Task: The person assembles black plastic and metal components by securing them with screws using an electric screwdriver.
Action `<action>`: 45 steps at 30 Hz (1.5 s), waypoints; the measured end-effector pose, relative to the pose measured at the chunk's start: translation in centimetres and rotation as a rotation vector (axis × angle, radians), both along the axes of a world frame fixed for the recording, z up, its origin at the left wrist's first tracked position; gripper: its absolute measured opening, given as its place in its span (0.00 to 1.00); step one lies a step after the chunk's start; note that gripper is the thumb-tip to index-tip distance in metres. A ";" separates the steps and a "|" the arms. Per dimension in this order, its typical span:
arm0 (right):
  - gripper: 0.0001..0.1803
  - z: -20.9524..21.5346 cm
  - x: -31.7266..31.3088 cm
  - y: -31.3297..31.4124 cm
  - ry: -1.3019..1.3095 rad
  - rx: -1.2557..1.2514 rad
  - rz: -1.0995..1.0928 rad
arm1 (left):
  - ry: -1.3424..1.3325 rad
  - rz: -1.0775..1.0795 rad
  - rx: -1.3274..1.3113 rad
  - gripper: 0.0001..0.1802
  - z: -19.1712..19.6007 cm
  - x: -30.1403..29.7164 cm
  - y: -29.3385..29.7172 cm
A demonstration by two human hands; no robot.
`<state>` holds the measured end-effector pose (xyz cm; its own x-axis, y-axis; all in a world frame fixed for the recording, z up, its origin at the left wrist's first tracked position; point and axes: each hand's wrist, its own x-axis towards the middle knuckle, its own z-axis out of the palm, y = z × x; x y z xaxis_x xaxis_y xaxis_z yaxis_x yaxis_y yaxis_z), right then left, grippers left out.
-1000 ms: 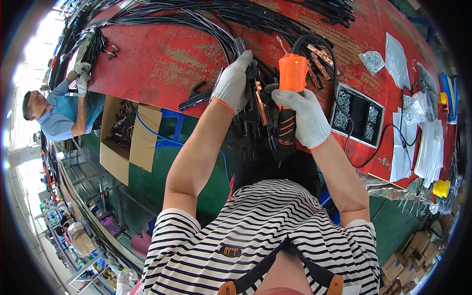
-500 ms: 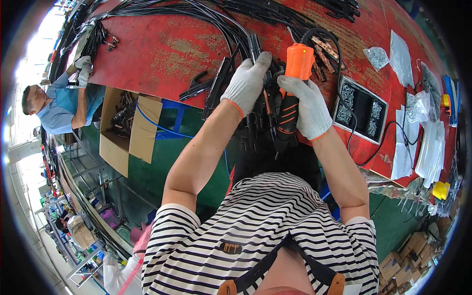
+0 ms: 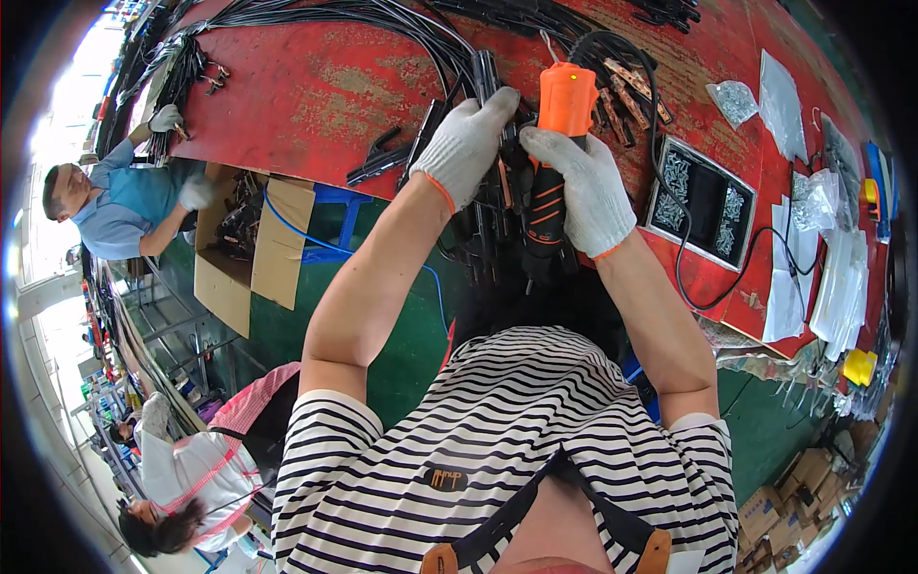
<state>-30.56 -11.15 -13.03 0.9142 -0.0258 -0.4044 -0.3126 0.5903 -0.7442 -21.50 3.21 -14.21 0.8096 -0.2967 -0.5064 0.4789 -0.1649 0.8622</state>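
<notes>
**Head view: two gloved hands on an orange power driver over a red surface**

Head camera looks down on the person's two forearms reaching up to the near edge of the red surface (image 3: 316,96). The right hand (image 3: 579,191), in a white knit glove with an orange cuff band, has its fingers wrapped tight around the grip of an orange and black power driver (image 3: 555,163), which stands roughly upright with its orange top lit by a small green lamp. The left hand (image 3: 469,143), gloved the same way, has its fingers closed over a bunch of black clamp handles (image 3: 488,206) just left of the driver, touching it. A black cord (image 3: 669,220) loops from the driver's area across the surface. To the right lies a black parts tray (image 3: 703,196) with small metal pieces in its compartments, then clear plastic bags (image 3: 794,86). Long bundles of black cables (image 3: 363,19) run along the far side. A loose black clamp (image 3: 382,158) rests left of the hands. Below the edge stands an open cardboard box (image 3: 253,249), beside a co-worker in a blue shirt (image 3: 124,206).
</notes>
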 end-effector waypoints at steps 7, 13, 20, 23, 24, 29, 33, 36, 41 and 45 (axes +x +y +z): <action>0.13 -0.2 0.2 -0.1 0.025 0.122 -0.055 | 0.250 0.188 -0.386 0.19 0.6 -0.6 -0.8; 0.13 -1.0 0.2 0.0 -0.082 -0.036 -0.114 | 0.089 0.129 -0.295 0.17 0.2 -0.6 -0.5; 0.15 0.4 0.1 0.0 -0.051 -0.024 -0.079 | 0.189 0.229 -0.416 0.18 -0.1 -0.6 -0.9; 0.16 0.6 0.4 0.1 -0.056 0.040 -0.091 | 0.116 0.229 -0.340 0.20 0.2 -0.6 -1.3; 0.15 0.7 0.3 0.1 -0.051 -0.004 -0.086 | 0.118 0.221 -0.337 0.20 0.1 -0.6 -1.2; 0.14 -0.2 0.3 -0.3 -0.072 -0.072 -0.109 | -0.077 0.088 -0.116 0.22 -0.6 -0.5 -1.0; 0.15 0.3 0.3 0.0 -0.038 -0.053 -0.109 | -0.013 0.153 -0.179 0.22 -0.1 -1.4 -1.9; 0.17 -0.6 0.4 0.4 -0.076 -0.124 -0.147 | 0.058 0.210 -0.256 0.24 -0.2 -1.3 -2.2; 0.17 -1.6 0.4 0.7 -0.061 -0.225 -0.136 | -0.112 0.165 -0.100 0.26 -1.0 -1.5 -1.5; 0.15 -1.8 0.3 0.8 -0.039 -0.226 -0.120 | -0.190 0.181 -0.053 0.27 -2.4 -1.8 -1.3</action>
